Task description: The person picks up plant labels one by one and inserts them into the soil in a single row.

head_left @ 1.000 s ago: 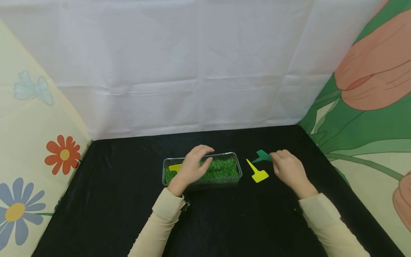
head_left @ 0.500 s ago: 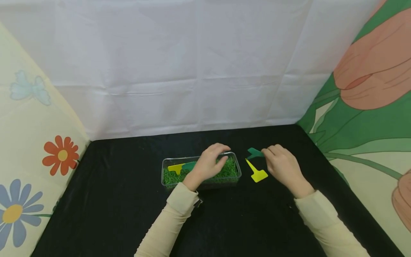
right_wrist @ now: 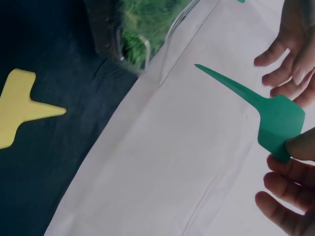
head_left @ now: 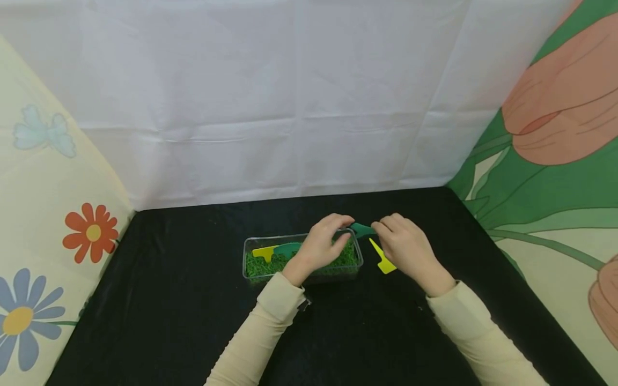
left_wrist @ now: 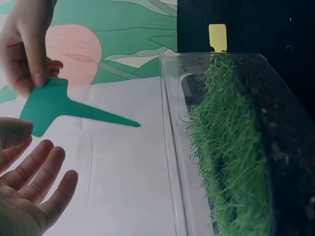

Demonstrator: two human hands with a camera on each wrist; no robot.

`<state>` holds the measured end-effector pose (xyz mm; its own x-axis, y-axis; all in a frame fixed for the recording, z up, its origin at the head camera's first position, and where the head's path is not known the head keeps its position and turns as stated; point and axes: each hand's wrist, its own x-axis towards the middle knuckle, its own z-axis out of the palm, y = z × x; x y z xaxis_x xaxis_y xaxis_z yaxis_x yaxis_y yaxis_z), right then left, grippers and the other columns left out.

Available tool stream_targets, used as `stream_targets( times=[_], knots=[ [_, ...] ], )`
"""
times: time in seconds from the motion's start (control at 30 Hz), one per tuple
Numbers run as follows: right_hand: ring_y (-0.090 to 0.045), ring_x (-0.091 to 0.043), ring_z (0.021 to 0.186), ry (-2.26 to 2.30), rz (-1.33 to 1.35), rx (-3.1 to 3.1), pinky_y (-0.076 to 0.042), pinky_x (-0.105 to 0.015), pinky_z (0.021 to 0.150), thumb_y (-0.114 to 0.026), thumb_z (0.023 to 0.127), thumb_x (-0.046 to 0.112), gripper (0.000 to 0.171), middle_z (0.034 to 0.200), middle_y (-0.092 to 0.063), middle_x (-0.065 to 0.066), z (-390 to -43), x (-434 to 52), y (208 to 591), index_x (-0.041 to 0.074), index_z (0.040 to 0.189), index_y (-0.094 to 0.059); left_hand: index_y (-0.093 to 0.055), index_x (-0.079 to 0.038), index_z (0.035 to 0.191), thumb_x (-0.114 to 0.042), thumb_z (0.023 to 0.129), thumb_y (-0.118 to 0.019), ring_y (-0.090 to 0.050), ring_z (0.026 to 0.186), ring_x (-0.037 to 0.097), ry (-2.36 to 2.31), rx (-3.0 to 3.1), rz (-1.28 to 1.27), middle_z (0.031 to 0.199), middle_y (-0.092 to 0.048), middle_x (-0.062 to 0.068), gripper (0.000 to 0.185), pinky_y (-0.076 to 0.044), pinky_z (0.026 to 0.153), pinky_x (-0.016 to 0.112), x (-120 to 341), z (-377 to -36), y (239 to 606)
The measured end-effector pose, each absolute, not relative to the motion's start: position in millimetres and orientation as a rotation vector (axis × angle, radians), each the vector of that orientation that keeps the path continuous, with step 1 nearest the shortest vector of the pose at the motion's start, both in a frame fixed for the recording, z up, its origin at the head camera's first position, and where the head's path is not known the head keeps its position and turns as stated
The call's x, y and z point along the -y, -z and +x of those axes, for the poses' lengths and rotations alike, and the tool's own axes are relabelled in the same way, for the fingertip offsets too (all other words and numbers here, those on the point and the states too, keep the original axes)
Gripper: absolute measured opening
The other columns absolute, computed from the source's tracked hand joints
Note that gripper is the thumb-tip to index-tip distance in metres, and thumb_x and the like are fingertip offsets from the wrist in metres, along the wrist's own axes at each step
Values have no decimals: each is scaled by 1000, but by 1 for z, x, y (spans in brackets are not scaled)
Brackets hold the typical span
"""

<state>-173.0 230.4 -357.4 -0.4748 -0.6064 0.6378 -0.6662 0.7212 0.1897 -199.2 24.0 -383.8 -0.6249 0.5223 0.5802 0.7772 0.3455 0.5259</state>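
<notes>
My right hand (head_left: pixel 407 246) pinches a green T-shaped plant label (right_wrist: pixel 280 120) by one corner of its wide head, its pointed stem free. My left hand (head_left: pixel 321 244) hovers over the clear plastic box (head_left: pixel 361 261), fingers spread and relaxed, close to the label's other corner; whether it touches is unclear. Grass (left_wrist: pixel 229 142) on dark soil fills the box. A yellow plant label (head_left: pixel 264 253) and a second green label (head_left: pixel 287 249) stand side by side in the grass at the left. Another yellow label (right_wrist: pixel 17 108) lies on the black cloth right of the box.
Black cloth (head_left: pixel 193 321) covers the table. A white sheet (head_left: pixel 289 107) hangs behind it. Flower-printed panels (head_left: pixel 555 214) border both sides.
My right hand has carried the green label leftward to the box's right end. My left hand has moved right over the grass, uncovering the green label standing there.
</notes>
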Motion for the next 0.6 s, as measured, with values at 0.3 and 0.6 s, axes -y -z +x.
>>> stream_targets(
  times=[0.3, 0.6],
  knots=[
    [-51, -25, 67, -122, 1013, 2195, -44, -33, 54, -63, 72, -7, 16, 79, -56, -12, -175, -218, 358, -4, 88, -62, -60, -1, 103, 1, 88, -56, -53, 74, 16, 1263, 2189, -1143, 91, -59, 8, 16, -47, 64, 30, -25, -201, 388],
    [-54, -24, 73, -316, 1018, 2241, -48, -33, 58, -68, 73, -3, 19, 84, -58, -11, -176, -210, 355, -2, 91, -63, -62, -2, 95, 3, 87, -57, -55, 71, 14, 1299, 2141, -1081, 86, -60, 7, 11, -47, 64, 21, -23, -202, 390]
  ],
)
